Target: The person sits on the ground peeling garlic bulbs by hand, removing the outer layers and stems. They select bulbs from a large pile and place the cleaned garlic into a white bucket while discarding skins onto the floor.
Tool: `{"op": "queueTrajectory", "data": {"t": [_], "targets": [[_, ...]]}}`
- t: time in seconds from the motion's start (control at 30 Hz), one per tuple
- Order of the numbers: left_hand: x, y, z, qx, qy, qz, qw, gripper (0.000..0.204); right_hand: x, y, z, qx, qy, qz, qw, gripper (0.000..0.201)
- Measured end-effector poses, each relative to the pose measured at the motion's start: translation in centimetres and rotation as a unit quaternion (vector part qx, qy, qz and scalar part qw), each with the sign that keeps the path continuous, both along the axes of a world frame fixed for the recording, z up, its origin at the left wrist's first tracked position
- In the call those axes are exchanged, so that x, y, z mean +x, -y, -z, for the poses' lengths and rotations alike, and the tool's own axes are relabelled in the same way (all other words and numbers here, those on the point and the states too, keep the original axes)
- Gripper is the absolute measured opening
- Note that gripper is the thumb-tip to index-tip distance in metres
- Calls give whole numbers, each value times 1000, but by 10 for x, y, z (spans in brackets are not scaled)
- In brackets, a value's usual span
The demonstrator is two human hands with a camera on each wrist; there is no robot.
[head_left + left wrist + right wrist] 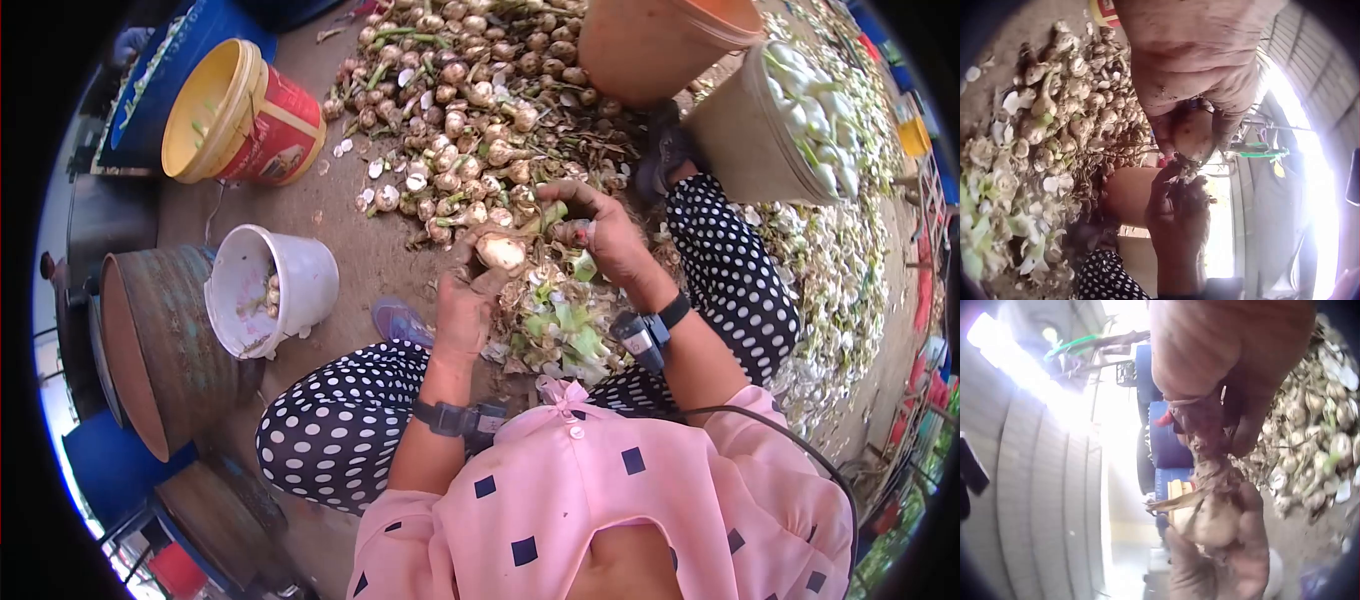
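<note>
A pale, onion-like bulb [500,253] with browned outer skin is held in my left hand [465,308], fingers and thumb curled round its sides. My right hand [612,240] pinches the bulb's dry neck, and a small red piece [1163,419] shows at its fingers. In the right wrist view the left fingertips [1250,550] cup the bulb [1213,522] from below, a strip of dry skin [1175,503] sticking out sideways. Peeled green and white layers [570,335] lie beneath the hands. Just beyond them spreads a heap of unpeeled bulbs [455,125].
To the left stand a white bucket [305,285] with a few bulbs, a yellow-and-red bucket [275,130] and a rusty drum [165,340]. At the right, a pale bucket [735,130] of peeled bulbs leans beside an orange bucket [640,60]. Peelings [840,290] cover the ground there.
</note>
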State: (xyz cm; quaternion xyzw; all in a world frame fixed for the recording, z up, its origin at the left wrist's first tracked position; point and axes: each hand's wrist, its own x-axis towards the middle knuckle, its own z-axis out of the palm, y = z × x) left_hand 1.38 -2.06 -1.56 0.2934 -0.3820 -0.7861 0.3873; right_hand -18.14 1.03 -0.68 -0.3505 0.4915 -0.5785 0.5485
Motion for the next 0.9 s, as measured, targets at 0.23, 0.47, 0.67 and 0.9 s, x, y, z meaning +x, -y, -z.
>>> {"op": "queueTrajectory", "data": {"t": [0.23,0.47,0.67,0.9], "targets": [[5,-26,-25,-319,143,10,937,55,48,-36,-13,104,253,36,961,31],[4,-45,-31,-311,111,-47,943,56,51,-46,-24,70,117,8,991,21],[13,-40,-45,59,-77,-27,995,51,42,-53,-15,-15,-110,5,994,15],[1,-42,-50,98,12,-14,995,40,40,-57,-26,44,45,22,998,25]]}}
